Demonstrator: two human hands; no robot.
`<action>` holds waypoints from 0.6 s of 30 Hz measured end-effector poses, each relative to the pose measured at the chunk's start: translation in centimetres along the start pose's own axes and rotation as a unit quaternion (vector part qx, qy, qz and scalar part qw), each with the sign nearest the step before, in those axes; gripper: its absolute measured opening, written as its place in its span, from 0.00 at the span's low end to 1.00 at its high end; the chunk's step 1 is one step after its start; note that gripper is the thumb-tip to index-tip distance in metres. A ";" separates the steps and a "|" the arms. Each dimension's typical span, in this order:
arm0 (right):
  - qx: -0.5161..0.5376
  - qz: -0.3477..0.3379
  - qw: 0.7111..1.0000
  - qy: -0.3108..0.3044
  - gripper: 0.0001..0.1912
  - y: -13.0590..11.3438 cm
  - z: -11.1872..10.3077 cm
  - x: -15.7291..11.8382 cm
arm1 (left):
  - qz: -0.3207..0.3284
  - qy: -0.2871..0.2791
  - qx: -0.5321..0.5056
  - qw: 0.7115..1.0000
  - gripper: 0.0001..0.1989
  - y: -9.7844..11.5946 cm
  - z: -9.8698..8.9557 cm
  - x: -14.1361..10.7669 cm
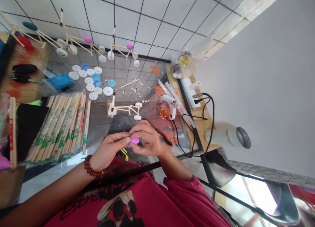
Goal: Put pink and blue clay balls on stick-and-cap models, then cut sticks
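Note:
Both hands meet near the table's front edge around a small pinkish-purple lump (135,141), soft-looking like modelling clay. My left hand (113,145), with a beaded bracelet at its wrist, pinches the lump's left side between thumb and fingertips. Curled around its top and right side are the fingers of my right hand (147,140). Just beyond the hands stands a small tricycle (125,108) of wooden sticks with white bottle-cap wheels. Partly hidden under my hands lie red-handled pliers (164,136) and a yellow-green cutter (124,154).
Finished stick tricycles (120,49) with coloured seats line the back. Loose bottle caps (90,79) lie left of centre, beyond packed chopsticks (59,125). At right are a hot glue gun (172,103) with its cord, glue sticks (184,112), a power strip (190,92) and a pale bottle (227,137).

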State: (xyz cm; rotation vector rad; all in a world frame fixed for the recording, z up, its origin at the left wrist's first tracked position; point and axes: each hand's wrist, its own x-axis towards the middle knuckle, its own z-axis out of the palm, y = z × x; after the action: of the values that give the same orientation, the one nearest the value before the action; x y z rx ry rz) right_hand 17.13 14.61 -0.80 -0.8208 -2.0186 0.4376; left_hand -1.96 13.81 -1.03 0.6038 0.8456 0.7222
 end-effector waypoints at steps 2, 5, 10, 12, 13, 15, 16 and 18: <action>-0.004 -0.004 1.000 0.004 0.08 0.0 0.0 0.0 | -0.009 -0.002 -0.007 1.000 0.10 0.0 0.0 0.0; -0.011 -0.007 1.000 0.009 0.07 0.1 0.0 0.1 | -0.012 -0.004 -0.012 1.000 0.10 0.1 0.1 0.0; -0.021 -0.003 1.000 0.008 0.04 0.1 0.0 0.0 | -0.023 -0.008 -0.018 1.000 0.10 0.2 0.3 -0.1; -0.023 0.003 1.000 0.004 0.05 0.1 -0.1 0.0 | -0.018 -0.003 -0.009 1.000 0.11 0.4 0.4 -0.2; -0.023 0.008 1.000 0.000 0.07 0.1 -0.1 0.0 | -0.014 0.002 -0.007 1.000 0.12 0.5 0.4 -0.2; -0.020 0.015 1.000 -0.003 0.12 0.0 -0.2 0.1 | -0.006 0.015 -0.014 1.000 0.12 0.6 0.5 -0.1; -0.019 0.018 1.000 -0.001 0.15 0.0 -0.2 0.1 | -0.003 0.021 -0.020 1.000 0.11 0.7 0.5 -0.1; -0.020 0.019 1.000 0.002 0.18 0.0 -0.3 0.1 | 0.002 0.034 -0.031 0.999 0.11 0.7 0.5 0.0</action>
State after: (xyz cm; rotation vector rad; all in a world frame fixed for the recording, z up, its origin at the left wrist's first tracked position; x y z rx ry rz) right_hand 17.34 14.66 -0.63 -0.8859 -2.0161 0.4181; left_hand -1.77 14.18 -0.25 0.5282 0.8810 0.7725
